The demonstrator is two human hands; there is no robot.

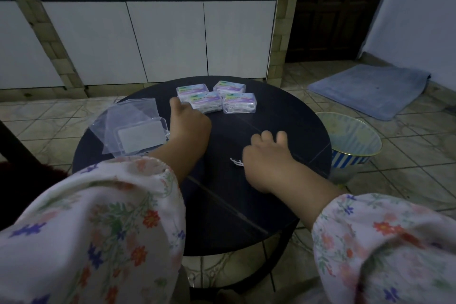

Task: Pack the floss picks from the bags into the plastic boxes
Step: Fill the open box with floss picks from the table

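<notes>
Looking down from the head camera, I see two loose white sleeves printed with small flowers, left (93, 224) and right (385, 244), reaching in over the round dark bench (283, 116). My right hand (265, 160) rests palm-down on the bench top, two fingers stretched forward and the rest tucked under; a few thin white floss picks (236, 162) poke out at its left edge, touching it, though I cannot tell whether the hand pinches them or only covers them. Further in, my left hand (187, 123) is curled, knuckles up, its fingertips against the nearest of the filled boxes; whether it actually grips that box is hidden from me. Just left of that hand lies an open clear plastic box (140, 137) on top of several flat clear plastic bags (128, 111). Beyond, four closed clear plastic boxes with purple labels (217, 99) sit clustered together near the bench's far edge, white picks visible inside. On the tiled floor to the right stand a striped round bin (352, 140) and, farther back, a blue mat (370, 89)
</notes>
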